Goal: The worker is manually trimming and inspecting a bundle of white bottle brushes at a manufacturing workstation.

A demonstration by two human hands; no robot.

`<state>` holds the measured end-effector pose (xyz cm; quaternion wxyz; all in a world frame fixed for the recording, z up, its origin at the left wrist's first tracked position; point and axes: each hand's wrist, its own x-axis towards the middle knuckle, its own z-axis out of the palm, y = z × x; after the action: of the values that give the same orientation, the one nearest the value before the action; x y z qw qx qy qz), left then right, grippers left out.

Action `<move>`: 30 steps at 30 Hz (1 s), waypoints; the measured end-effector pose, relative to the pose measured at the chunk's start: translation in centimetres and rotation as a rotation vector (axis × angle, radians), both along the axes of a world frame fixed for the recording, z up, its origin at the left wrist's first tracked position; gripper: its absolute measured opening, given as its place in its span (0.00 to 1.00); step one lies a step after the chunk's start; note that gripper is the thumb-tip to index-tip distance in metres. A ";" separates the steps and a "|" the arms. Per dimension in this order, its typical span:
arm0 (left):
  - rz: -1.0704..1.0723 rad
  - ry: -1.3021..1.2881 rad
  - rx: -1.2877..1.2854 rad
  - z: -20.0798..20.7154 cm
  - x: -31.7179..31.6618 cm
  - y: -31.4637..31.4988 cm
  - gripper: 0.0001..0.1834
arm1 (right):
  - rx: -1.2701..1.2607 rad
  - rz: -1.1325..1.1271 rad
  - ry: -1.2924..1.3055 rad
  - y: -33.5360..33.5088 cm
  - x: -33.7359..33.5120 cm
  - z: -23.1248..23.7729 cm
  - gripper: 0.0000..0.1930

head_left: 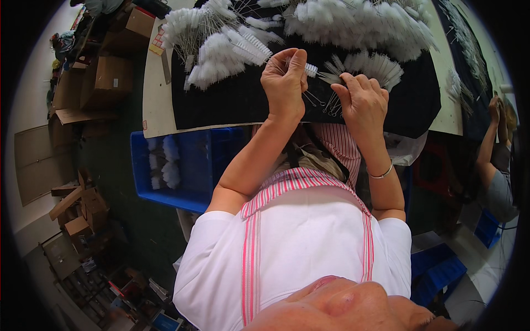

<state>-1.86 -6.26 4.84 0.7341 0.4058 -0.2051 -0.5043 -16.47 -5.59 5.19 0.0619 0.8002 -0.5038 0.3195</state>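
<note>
Over the near edge of the black cloth, my left hand is closed around white wire-handled brushes. Their bristle heads stick out to its left, and one short white brush head shows between the hands. Thin looped wire ends hang below. My right hand is closed, its thumb and fingers pinching a pale, pointed, brush-like end; the fingers partly hide it. Just beyond it, a fan of small white brushes lies on the cloth, their looped wire handles toward me.
Large heaps of white brushes cover the table's far side, with another pile at left. A blue bin holding brushes stands below the table. Cardboard boxes are stacked at left. Another person works at far right.
</note>
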 end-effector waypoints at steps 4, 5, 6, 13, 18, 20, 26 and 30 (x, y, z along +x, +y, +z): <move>-0.017 0.036 -0.006 -0.1 -0.4 0.3 0.09 | -0.015 -0.014 -0.034 -0.1 0.3 -0.5 0.13; -0.017 0.035 -0.006 -0.1 -0.4 0.3 0.09 | -0.008 -0.016 -0.038 -0.1 0.3 -0.5 0.13; -0.016 0.048 0.005 -0.1 -0.4 0.3 0.09 | -0.002 -0.018 -0.042 -0.1 0.2 -0.5 0.13; -0.013 0.047 0.045 -0.3 -0.3 0.4 0.09 | 0.012 -0.014 -0.052 -0.1 0.0 -0.6 0.12; -0.060 0.094 0.044 0.0 -0.2 0.6 0.09 | 0.101 0.012 -0.088 -0.4 -0.7 -0.9 0.15; -0.075 0.122 0.040 0.1 -0.1 0.7 0.10 | 0.167 0.025 -0.089 -0.3 -0.7 -0.5 0.15; -0.107 0.106 0.002 0.0 0.0 1.1 0.12 | 0.287 0.060 -0.160 -0.1 -0.8 -0.4 0.15; -0.093 0.117 0.021 0.3 0.0 1.0 0.13 | 0.289 0.084 -0.220 -0.4 -0.5 -0.8 0.14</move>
<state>-1.82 -5.27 5.14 0.7164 0.3735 -0.1752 -0.5626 -17.01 -5.96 4.39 -0.1227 0.7813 -0.5143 0.3317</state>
